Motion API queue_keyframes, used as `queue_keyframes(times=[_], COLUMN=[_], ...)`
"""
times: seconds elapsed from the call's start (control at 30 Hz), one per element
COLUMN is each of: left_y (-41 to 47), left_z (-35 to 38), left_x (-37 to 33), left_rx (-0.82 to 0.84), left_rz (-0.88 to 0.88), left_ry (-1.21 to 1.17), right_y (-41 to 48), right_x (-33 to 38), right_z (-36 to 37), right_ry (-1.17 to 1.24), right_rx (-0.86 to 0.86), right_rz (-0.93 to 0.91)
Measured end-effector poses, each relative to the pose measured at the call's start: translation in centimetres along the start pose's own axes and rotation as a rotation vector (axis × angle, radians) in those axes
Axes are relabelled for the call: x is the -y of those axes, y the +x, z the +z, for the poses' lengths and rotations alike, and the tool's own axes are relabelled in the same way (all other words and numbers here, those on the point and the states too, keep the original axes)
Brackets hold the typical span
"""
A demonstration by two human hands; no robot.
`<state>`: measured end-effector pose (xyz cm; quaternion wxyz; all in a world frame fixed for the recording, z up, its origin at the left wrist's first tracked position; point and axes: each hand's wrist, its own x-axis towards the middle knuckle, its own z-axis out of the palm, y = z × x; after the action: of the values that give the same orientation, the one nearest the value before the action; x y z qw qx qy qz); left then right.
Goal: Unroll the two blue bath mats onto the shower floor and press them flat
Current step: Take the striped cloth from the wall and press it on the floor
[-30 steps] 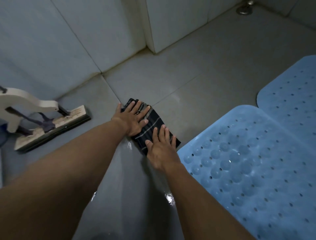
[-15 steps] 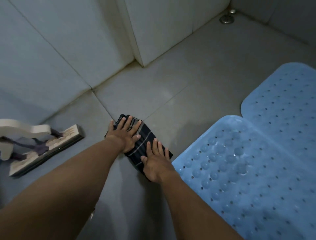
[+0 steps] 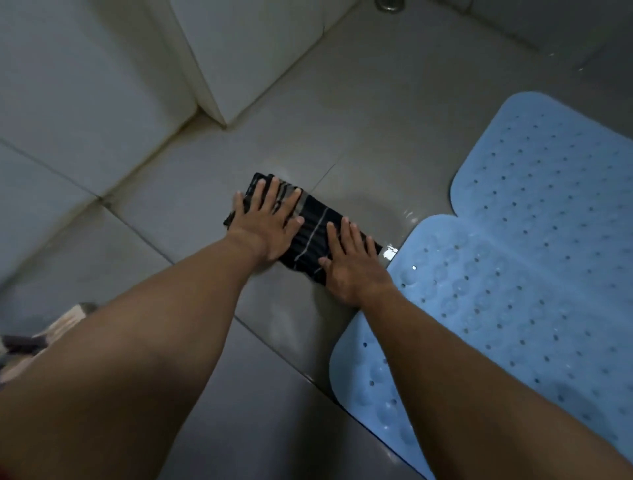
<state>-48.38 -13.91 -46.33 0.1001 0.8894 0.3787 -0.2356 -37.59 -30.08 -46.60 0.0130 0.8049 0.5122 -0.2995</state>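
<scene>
Since the earlier frames the view has swung: the white floor tool (image 3: 65, 322) now only peeks in at the lower left edge and the drain (image 3: 388, 4) touches the top edge, while both hands keep their place on the dark striped cloth (image 3: 315, 219). In the head view the left hand (image 3: 263, 222) lies palm down on the cloth's far end, fingers straight and spread wide, gripping nothing. The right hand (image 3: 352, 263) presses the near end, fingers straight and closer together, also flat. The cloth lies on the wet grey shower floor (image 3: 376, 137), its right end just beside the corner of the near blue mat (image 3: 496, 308). That mat is fully unrolled, and the far blue mat (image 3: 555, 164) lies unrolled next to it; whether their edges only touch or overlap I cannot tell. The unrolling looks done and no curl shows. Neither hand is on a mat, so any pressing flat may remain, though whether the mats have already been pressed flat cannot be read here
</scene>
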Motion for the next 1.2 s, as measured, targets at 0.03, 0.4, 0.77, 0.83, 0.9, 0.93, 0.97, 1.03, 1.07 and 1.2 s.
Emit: queue_keyframes(times=[0.03, 0.4, 0.77, 0.83, 0.9, 0.93, 0.97, 1.03, 1.07, 1.2], left_y=[1.0, 6.0, 12.8, 14.2, 15.8, 16.7, 17.6, 19.4, 20.3, 22.4], left_z=[-0.3, -2.0, -6.0, -6.6, -7.1, -7.5, -8.1, -9.3, -9.8, -11.1], left_x=[-0.7, -3.3, -9.8, -10.1, -10.9, -11.5, -12.1, -13.1, -13.6, -15.0], left_rx=[-0.014, -0.039, -0.035, -0.039, -0.047, -0.053, -0.053, -0.046, -0.041, -0.011], left_rz=[0.014, 0.076, 0.097, 0.086, 0.080, 0.074, 0.066, 0.050, 0.048, 0.023], left_ry=[-0.012, -0.027, -0.063, -0.061, -0.062, -0.067, -0.068, -0.068, -0.065, -0.043], right_y=[0.5, 2.7, 7.8, 9.2, 10.4, 11.0, 11.8, 13.3, 13.9, 16.1], right_x=[-0.6, -0.7, -9.5, -10.7, -12.0, -12.8, -13.6, -15.0, -15.7, -17.8], right_z=[-0.5, -1.5, -7.1, -7.9, -8.7, -9.3, -9.9, -11.3, -12.1, -14.2], right_ry=[-0.006, 0.310, 0.247, 0.226, 0.198, 0.194, 0.200, 0.210, 0.200, 0.159], right_rx=[-0.017, -0.247, -0.205, -0.211, -0.213, -0.204, -0.193, -0.168, -0.160, -0.121], right_rz=[0.029, 0.298, 0.344, 0.329, 0.317, 0.313, 0.310, 0.305, 0.303, 0.298])
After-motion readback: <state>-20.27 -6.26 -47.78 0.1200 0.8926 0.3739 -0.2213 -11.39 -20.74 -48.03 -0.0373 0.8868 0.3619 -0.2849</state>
